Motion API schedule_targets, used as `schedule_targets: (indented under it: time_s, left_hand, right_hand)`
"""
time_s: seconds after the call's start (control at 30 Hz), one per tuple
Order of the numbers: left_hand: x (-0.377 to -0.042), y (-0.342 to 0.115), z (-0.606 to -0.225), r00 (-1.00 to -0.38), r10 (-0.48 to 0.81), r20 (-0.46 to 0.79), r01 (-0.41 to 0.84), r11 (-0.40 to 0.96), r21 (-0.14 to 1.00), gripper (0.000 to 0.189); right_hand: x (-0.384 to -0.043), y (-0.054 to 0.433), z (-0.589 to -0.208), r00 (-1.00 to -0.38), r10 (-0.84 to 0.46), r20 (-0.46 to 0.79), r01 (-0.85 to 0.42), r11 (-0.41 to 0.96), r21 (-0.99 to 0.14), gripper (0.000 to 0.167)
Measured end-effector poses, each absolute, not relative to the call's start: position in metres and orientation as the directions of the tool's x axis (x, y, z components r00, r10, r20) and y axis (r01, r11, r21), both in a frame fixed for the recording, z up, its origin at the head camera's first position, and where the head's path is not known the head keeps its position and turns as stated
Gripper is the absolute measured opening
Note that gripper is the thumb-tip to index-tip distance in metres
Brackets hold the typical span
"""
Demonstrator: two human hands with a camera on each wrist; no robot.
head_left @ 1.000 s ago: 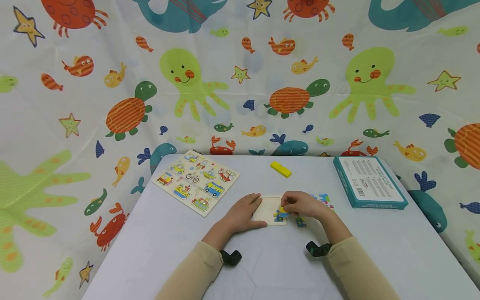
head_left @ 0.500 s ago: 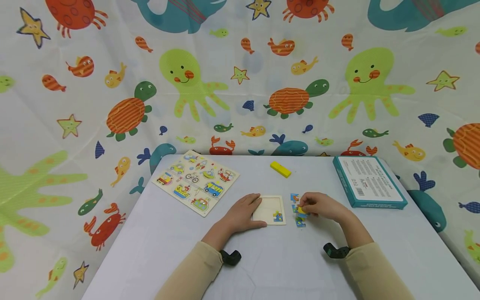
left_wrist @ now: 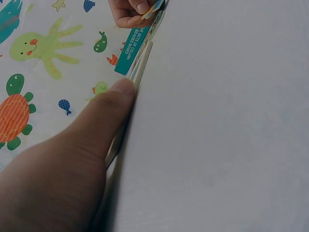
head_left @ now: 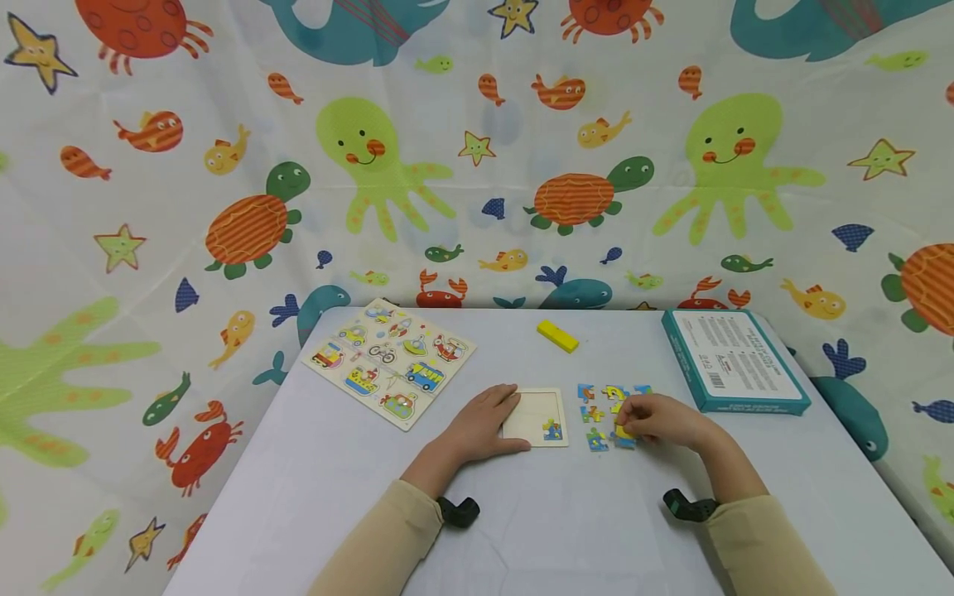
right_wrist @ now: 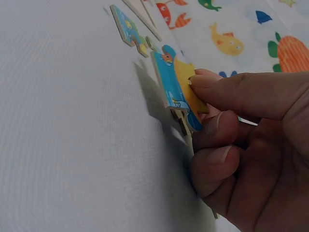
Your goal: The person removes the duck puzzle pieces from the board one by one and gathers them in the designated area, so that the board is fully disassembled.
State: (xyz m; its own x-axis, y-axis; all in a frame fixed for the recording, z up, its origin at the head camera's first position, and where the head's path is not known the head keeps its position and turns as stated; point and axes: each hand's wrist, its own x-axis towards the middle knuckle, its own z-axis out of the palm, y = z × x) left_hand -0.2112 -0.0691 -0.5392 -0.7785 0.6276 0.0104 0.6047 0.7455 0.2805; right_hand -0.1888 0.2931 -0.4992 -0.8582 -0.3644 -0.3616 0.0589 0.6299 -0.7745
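Observation:
With its fingers extended, my left hand [head_left: 480, 426] rests on the left side of a small wooden puzzle tray [head_left: 531, 414]. In the left wrist view the thumb [left_wrist: 104, 111] lies straight along the tray's edge. A blue and yellow puzzle piece [head_left: 551, 430] sits in the tray's lower right corner. Right of the tray, my right hand [head_left: 659, 418] pinches a blue and yellow puzzle piece [right_wrist: 169, 79] between thumb and fingers, tilted close over the table. Several loose puzzle pieces [head_left: 596, 439] lie around and partly under that hand.
A larger board with vehicle pictures [head_left: 389, 362] lies at the back left. A yellow block [head_left: 557, 336] is at the back middle, and a teal-edged box [head_left: 734, 360] at the back right. A sea-animal cloth [head_left: 477, 207] hangs behind the white table [head_left: 551, 530].
My right hand has moved right, from over the tray to over the loose pieces, carrying the puzzle piece. More loose pieces now show. The left hand has stayed put.

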Motion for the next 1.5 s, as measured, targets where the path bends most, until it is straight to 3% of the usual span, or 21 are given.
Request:
schedule_targets:
  time_s: [0.7,1.5]
  left_hand:
    - [-0.2129,-0.0693,-0.5457,-0.778,0.628,0.020,0.606,0.742,0.287,0.096]
    - [-0.2139,-0.0694,-0.5450,-0.774,0.632,0.031,0.613,0.737,0.284,0.096]
  right_hand:
    - [-0.1853,0.2952,-0.5015,-0.873,-0.325,-0.364,0.066,0.661,-0.748,0.013]
    - [-0.1855,0.2943,-0.4979,-0.865,-0.329,-0.378,0.068,0.671,-0.738,0.020]
